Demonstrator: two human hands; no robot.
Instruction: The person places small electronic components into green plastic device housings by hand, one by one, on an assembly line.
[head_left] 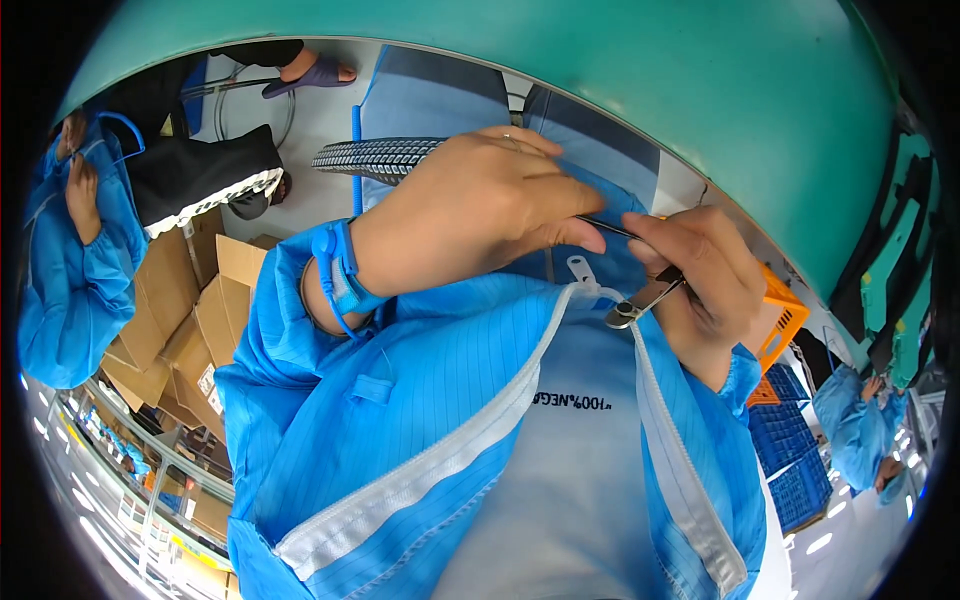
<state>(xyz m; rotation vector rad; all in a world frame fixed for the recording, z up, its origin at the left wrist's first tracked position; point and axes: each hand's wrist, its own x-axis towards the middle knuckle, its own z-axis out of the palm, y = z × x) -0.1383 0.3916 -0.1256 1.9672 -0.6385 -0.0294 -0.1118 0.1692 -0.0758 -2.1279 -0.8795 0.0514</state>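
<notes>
Right grip (705, 268) around shiny, round-ended metal tool (622, 315), left grip (485, 190) in a pinch on slim, dark strip (608, 228)

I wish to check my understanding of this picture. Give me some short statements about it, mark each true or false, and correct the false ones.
1. The left hand pinches a thin dark strip. True.
2. The jacket is zipped closed. False: the blue jacket hangs open over a pale shirt.
3. The right hand holds a metal piece. True.
4. A strap is on the right wrist. False: the blue strap is on the left wrist.
5. Cardboard boxes stand at the left. True.
</notes>
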